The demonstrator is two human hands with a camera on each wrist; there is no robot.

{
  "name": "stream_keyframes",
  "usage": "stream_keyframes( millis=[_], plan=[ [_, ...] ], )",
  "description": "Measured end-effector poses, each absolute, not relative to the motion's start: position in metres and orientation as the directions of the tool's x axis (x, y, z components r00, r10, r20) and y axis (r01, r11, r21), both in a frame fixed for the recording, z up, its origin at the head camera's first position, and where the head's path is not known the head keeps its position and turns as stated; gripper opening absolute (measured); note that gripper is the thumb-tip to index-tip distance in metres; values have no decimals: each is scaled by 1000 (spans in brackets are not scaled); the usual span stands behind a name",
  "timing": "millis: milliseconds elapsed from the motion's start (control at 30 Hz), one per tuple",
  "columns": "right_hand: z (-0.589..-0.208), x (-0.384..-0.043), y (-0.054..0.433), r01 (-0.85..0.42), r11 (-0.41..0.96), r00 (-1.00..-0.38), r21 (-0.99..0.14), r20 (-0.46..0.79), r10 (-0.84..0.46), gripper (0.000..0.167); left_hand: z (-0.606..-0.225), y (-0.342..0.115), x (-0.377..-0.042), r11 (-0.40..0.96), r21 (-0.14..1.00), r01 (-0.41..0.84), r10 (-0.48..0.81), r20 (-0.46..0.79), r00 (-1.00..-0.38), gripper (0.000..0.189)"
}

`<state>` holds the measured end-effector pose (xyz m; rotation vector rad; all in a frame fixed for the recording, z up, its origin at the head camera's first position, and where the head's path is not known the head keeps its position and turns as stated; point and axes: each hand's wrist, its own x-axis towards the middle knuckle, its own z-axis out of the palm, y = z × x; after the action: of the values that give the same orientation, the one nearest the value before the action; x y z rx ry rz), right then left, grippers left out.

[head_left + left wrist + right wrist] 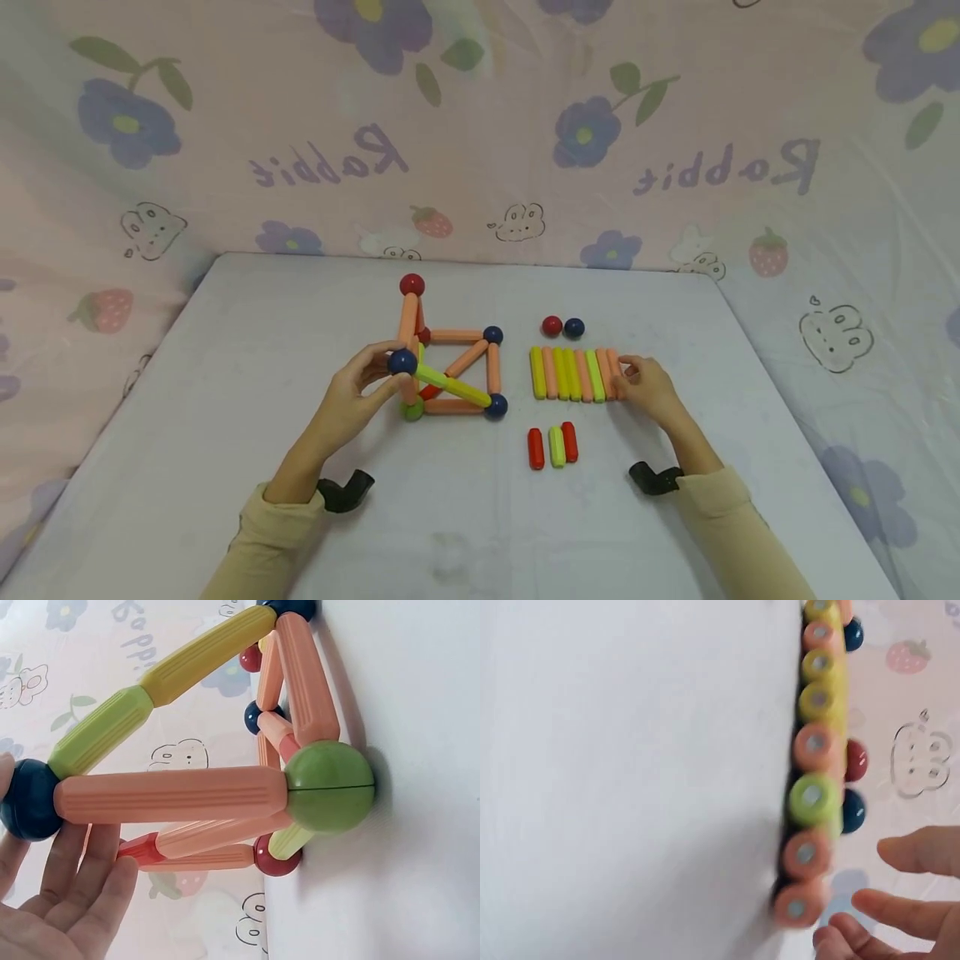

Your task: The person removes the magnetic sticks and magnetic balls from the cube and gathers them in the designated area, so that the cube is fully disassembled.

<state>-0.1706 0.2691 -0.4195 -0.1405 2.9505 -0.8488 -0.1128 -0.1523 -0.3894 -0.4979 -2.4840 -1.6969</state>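
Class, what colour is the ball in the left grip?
The ball is dark blue, clearest in the head view.

Glossy balls number four navy, three red, one green; long plastic rods in the row, four peach, three yellow, one lime; short loose rods, two red, one lime.

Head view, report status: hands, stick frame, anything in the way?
Left hand pinching the upper blue ball of the stick frame. Right hand at the right end of the stick row, contact unclear. Frame standing; nothing visibly blocking either hand.
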Motion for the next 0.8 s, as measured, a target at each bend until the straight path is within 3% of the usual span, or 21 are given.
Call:
stream_keyframes(
  millis=[367, 600, 800],
  plan=[
    [-408, -138, 199, -281, 741, -960, -610, 168, -226, 31, -383, -164, -127, 347, 890, 297, 277, 206, -939, 38],
    [-404, -124, 142, -416, 600, -907, -683, 263, -328, 27, -375, -171, -149, 286, 939, 190, 167, 146, -975, 36],
    [-399, -120, 102, -533, 494, -843, -687, 383, -377, 25, -379, -169, -173, 211, 957, 201, 85, 187, -979, 38]
  ],
)
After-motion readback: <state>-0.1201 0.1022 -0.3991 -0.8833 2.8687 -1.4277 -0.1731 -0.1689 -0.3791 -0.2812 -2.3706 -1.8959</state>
